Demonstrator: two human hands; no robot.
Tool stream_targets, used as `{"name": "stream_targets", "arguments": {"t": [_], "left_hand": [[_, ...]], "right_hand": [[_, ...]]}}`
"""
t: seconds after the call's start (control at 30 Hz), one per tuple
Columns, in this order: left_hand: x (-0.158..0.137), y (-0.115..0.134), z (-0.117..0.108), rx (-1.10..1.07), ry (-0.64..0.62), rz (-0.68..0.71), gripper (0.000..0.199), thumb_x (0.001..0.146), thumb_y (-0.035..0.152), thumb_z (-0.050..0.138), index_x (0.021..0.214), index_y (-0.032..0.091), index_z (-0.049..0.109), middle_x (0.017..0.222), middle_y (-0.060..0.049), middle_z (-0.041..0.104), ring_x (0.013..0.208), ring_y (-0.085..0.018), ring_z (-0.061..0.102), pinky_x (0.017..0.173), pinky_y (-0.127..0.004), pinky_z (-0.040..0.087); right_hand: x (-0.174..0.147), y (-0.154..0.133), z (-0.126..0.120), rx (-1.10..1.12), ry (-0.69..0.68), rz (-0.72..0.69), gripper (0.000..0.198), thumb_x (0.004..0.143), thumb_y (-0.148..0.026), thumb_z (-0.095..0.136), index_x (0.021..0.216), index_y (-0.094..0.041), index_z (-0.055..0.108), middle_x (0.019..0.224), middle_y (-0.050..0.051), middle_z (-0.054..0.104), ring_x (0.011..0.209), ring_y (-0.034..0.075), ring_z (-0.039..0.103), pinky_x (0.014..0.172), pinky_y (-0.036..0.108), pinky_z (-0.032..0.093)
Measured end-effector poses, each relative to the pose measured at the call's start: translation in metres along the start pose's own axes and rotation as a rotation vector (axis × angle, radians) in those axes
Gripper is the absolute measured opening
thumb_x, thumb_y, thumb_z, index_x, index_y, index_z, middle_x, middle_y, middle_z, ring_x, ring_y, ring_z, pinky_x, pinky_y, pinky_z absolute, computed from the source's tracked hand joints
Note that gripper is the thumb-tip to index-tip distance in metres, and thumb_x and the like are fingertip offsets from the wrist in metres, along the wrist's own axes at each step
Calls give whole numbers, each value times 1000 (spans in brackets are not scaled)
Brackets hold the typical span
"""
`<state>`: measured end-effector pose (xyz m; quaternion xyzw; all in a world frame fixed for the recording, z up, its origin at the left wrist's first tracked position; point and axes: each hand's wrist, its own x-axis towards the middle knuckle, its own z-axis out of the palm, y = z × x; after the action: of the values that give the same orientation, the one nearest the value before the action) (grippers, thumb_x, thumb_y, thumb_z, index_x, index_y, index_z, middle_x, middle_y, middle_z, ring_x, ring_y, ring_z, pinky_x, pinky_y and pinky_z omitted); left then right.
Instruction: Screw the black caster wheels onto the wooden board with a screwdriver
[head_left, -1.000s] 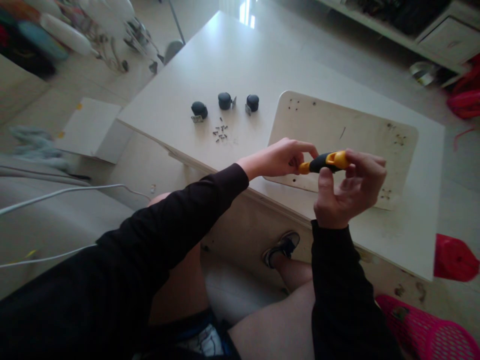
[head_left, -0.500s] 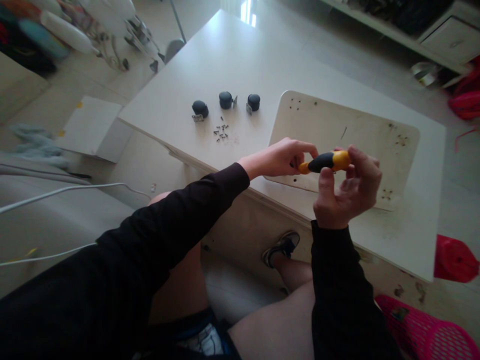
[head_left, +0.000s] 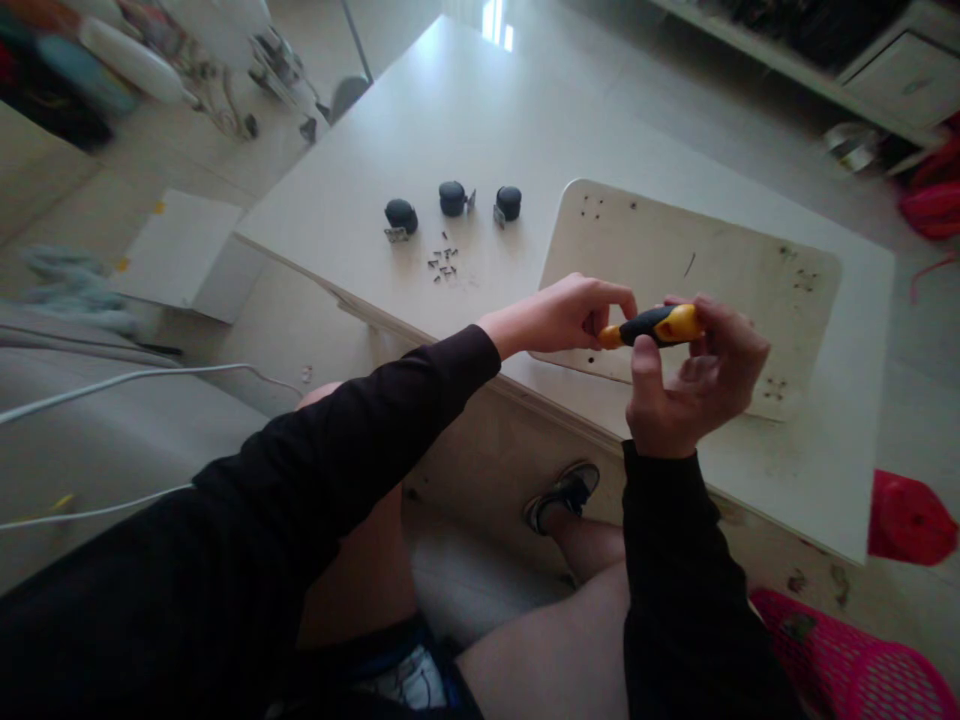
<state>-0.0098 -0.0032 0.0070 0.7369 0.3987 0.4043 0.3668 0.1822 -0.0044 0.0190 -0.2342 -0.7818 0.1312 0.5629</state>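
Observation:
A screwdriver (head_left: pixel 646 326) with a yellow and black handle lies nearly level between my two hands, above a pale board. My right hand (head_left: pixel 697 375) grips the yellow butt of the handle between thumb and fingers. At the other end, my left hand (head_left: pixel 585 312) is closed around the screwdriver's front; the shaft and tip are hidden by its fingers. The cream rounded board (head_left: pixel 739 265) lies flat beneath, with small groups of holes near its corners and a thin dark mark.
On the white table (head_left: pixel 480 120) stand three black casters (head_left: pixel 452 199) with metal plates, near several small screws (head_left: pixel 442 264). A white box (head_left: pixel 180 250) sits on the floor at left. A pink basket (head_left: pixel 847 660) and a red object (head_left: pixel 911 518) are at lower right.
The screwdriver handle has turned about its long axis, showing a different yellow and black pattern. My right fingers have shifted slightly right; my left hand stays nearly in place.

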Motion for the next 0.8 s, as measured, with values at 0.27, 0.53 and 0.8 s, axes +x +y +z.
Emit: {"name": "stream_targets", "arguments": {"t": [0.27,0.53,0.8], "left_hand": [[-1,-2,-2,19,-24,18,36,81,9,71,116,17,72,82,-1,75,71,-11,67,71,-25,54],[-3,-3,-20,11,95,-57,61,70,-1,64,128,18,67,106,-6,76,94,-18,72,80,-31,56],[4,-3,-20,84,435,-157,48,71,-15,40,99,14,66,87,-1,69,77,-10,62,73,-28,49]], "right_hand": [[-3,-3,1,40,3,107,56,87,-36,79,138,-31,57,124,5,61,110,24,70,95,49,62],[9,-9,-1,122,262,49,47,88,-30,82,131,-24,63,123,4,58,104,18,72,89,36,62],[27,4,-30,-22,457,171,41,89,-36,80,127,-28,64,127,1,56,115,17,66,104,40,57]]}}
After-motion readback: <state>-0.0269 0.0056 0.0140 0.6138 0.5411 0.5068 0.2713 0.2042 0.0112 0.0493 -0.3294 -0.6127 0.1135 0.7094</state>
